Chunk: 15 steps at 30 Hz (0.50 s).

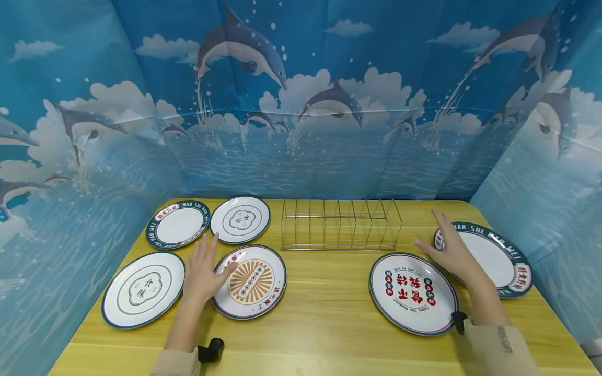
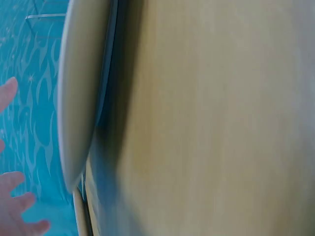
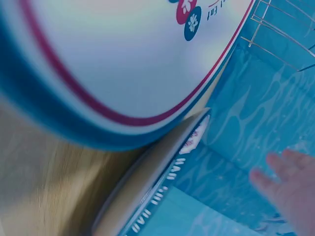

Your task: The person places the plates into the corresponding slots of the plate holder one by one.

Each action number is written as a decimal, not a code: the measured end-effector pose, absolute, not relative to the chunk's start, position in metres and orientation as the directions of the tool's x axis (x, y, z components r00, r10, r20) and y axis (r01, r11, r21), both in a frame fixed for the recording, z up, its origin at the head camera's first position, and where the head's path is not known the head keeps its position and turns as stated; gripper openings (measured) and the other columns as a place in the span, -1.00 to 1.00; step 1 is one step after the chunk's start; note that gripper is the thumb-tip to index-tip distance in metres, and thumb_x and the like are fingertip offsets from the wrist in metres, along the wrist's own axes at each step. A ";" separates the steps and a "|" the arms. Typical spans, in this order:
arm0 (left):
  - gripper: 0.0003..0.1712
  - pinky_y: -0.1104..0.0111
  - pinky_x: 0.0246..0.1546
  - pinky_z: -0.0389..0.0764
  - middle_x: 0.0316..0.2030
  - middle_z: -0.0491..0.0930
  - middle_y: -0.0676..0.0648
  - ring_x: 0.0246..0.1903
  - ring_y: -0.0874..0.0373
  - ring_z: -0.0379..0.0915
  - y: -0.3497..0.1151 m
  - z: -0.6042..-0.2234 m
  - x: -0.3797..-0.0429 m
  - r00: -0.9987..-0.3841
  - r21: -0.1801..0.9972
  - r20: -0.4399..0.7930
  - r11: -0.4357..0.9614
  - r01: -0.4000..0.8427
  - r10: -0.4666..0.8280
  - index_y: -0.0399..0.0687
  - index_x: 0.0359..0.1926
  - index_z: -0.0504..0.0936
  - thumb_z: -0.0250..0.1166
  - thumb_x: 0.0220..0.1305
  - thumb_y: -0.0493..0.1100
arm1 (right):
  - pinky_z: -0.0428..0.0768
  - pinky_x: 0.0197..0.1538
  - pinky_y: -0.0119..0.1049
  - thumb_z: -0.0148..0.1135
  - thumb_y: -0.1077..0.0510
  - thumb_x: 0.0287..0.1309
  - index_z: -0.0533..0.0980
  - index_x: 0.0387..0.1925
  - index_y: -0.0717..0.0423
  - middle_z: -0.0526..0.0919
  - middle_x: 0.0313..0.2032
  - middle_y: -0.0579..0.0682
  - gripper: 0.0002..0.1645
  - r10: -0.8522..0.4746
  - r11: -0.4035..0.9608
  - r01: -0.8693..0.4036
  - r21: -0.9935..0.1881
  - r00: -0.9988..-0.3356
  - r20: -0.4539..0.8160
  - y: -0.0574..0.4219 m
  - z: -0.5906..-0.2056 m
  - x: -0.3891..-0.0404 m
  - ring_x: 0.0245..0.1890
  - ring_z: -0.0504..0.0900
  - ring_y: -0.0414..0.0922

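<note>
My left hand (image 1: 204, 271) is spread above the table between a white plate with a grey emblem (image 1: 162, 305) and a plate with an orange sunburst (image 1: 251, 282). Its thumb overlaps the sunburst plate's edge in the head view. The right hand (image 1: 451, 250), fingers extended, hovers over the near edge of an oval plate with a dark green lettered rim (image 1: 489, 256). Left of that hand lies a round plate with red characters (image 1: 409, 313). In both wrist views the fingers hold nothing.
A wire dish rack (image 1: 338, 246) stands at the back middle of the wooden table (image 1: 324, 313). Back left lie a green-rimmed oval plate (image 1: 178, 224) and a small emblem plate (image 1: 226, 224). A dolphin-print curtain (image 1: 305, 156) encloses the back and sides.
</note>
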<state>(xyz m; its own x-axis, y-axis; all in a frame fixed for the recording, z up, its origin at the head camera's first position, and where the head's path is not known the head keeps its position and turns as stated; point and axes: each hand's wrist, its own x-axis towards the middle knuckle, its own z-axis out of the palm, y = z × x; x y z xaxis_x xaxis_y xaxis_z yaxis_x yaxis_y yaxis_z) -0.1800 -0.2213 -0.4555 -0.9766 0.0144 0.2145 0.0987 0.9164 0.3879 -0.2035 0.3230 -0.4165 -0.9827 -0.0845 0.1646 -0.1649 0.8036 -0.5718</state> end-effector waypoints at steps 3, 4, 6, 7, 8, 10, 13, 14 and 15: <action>0.06 -0.24 0.23 -0.02 0.36 -0.08 -0.33 0.30 -0.32 -0.15 -0.228 -0.457 -0.178 -0.981 0.534 0.195 0.841 0.090 -0.019 0.01 0.43 -0.12 0.21 0.09 0.28 | 0.11 0.08 0.45 0.14 -0.05 0.19 -0.33 0.42 -0.09 -0.23 0.34 0.42 0.04 -0.094 0.687 -0.181 -0.703 -0.982 0.162 0.325 -0.420 -0.212 0.19 -0.01 0.51; 0.06 -0.24 0.22 0.02 0.35 -0.06 -0.34 0.28 -0.33 -0.10 -0.230 -0.457 -0.177 -0.983 0.580 0.184 0.810 0.087 -0.027 0.01 0.43 -0.12 0.24 0.08 0.25 | 0.16 0.07 0.43 0.13 -0.02 0.21 -0.33 0.42 -0.12 -0.19 0.32 0.44 0.02 -0.104 0.653 -0.190 -0.733 -0.981 0.161 0.326 -0.421 -0.215 0.16 0.05 0.52; 0.06 -0.21 0.18 0.16 0.32 0.01 -0.37 0.22 -0.34 0.06 -0.234 -0.459 -0.175 -0.988 0.659 0.152 0.748 0.073 -0.038 0.04 0.43 -0.13 0.27 0.08 0.20 | 0.32 0.09 0.29 0.12 0.01 0.22 -0.31 0.42 -0.17 -0.09 0.29 0.48 -0.02 -0.119 0.619 -0.206 -0.758 -0.978 0.169 0.328 -0.424 -0.220 0.11 0.17 0.49; 0.06 -0.18 0.14 0.25 0.29 0.05 -0.39 0.17 -0.34 0.16 -0.236 -0.460 -0.175 -0.990 0.687 0.136 0.724 0.064 -0.042 0.04 0.43 -0.13 0.29 0.08 0.17 | 0.42 0.07 0.19 0.11 0.04 0.23 -0.29 0.42 -0.18 -0.03 0.26 0.49 -0.04 -0.128 0.610 -0.217 -0.762 -0.976 0.175 0.328 -0.425 -0.223 0.09 0.22 0.47; 0.06 -0.14 0.09 0.35 0.26 0.10 -0.40 0.09 -0.32 0.27 -0.238 -0.461 -0.174 -0.992 0.707 0.116 0.705 0.050 -0.046 0.06 0.43 -0.14 0.29 0.08 0.16 | 0.44 0.06 0.16 0.10 0.06 0.23 -0.28 0.42 -0.20 0.00 0.24 0.50 -0.05 -0.144 0.588 -0.221 -0.778 -0.975 0.168 0.328 -0.426 -0.226 0.09 0.24 0.46; 0.04 0.03 -0.07 0.54 0.18 0.22 -0.41 -0.11 -0.23 0.46 -0.241 -0.463 -0.173 -0.996 0.744 0.078 0.668 0.024 -0.050 0.08 0.43 -0.14 0.30 0.09 0.12 | 0.46 0.05 0.14 0.08 0.07 0.25 -0.30 0.42 -0.21 0.04 0.23 0.49 -0.06 -0.180 0.544 -0.215 -0.811 -0.974 0.138 0.329 -0.426 -0.231 0.09 0.26 0.43; 0.03 0.26 -0.34 0.61 0.08 0.34 -0.39 -0.34 -0.05 0.53 -0.245 -0.464 -0.172 -0.999 0.793 0.006 0.609 -0.027 -0.052 0.12 0.43 -0.15 0.30 0.11 0.08 | 0.42 0.08 0.18 0.05 0.03 0.27 -0.31 0.41 -0.26 0.13 0.23 0.43 -0.08 -0.221 0.496 -0.177 -0.850 -0.972 0.073 0.327 -0.427 -0.239 0.11 0.30 0.34; 0.02 0.30 -0.41 0.60 0.06 0.37 -0.38 -0.38 -0.01 0.53 -0.246 -0.464 -0.172 -0.999 0.811 -0.023 0.584 -0.047 -0.048 0.13 0.43 -0.15 0.30 0.11 0.07 | 0.37 0.10 0.23 0.04 0.02 0.28 -0.32 0.41 -0.27 0.14 0.24 0.42 -0.08 -0.243 0.469 -0.163 -0.868 -0.969 0.051 0.327 -0.426 -0.241 0.12 0.31 0.31; 0.02 0.33 -0.45 0.59 0.05 0.38 -0.38 -0.39 0.01 0.53 -0.247 -0.464 -0.171 -0.998 0.826 -0.047 0.560 -0.063 -0.043 0.14 0.43 -0.15 0.30 0.11 0.05 | 0.37 0.11 0.21 0.03 0.02 0.29 -0.32 0.41 -0.28 0.16 0.23 0.40 -0.10 -0.257 0.450 -0.154 -0.880 -0.966 0.038 0.326 -0.426 -0.243 0.12 0.36 0.26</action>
<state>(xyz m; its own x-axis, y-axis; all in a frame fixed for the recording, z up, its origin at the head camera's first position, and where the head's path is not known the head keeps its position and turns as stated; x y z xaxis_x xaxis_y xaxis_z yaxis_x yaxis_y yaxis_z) -0.1714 -0.2474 -0.4641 -0.9979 -0.0432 -0.0474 -0.0635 0.5600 0.8261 -0.2433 0.3261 -0.4258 -0.9657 -0.2570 0.0376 -0.1541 0.4501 -0.8796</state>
